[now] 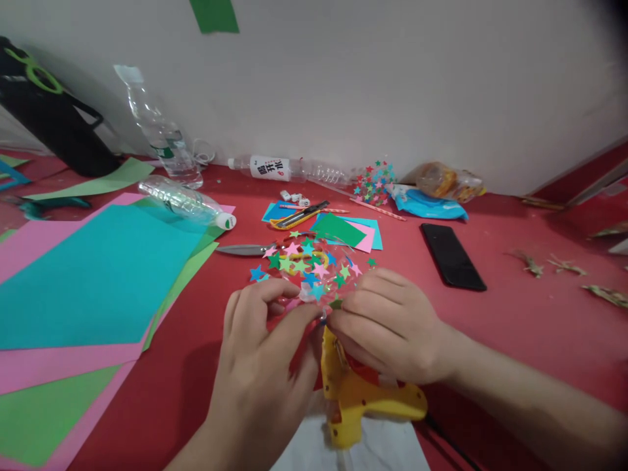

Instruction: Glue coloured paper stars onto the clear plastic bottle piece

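A clear plastic piece covered with small paper stars (318,269) in pink, blue and green is in front of me. My left hand (267,340) grips its near left side, index finger and thumb curled around the edge. My right hand (387,324) is closed at the near right side, fingertips pinched beside a dark green star; what lies between them is hidden. Under my hands lies a yellow glue gun (363,405), its nozzle end close to my fingertips. Scissors (243,250) lie behind my left hand, partly covered by the stars.
Coloured paper sheets (98,281) spread on the left, with a plastic bottle (181,199) on them. Behind are a yellow utility knife (297,216), small paper pieces (338,229) and another starred piece (377,183). A black phone (452,256) lies on the right.
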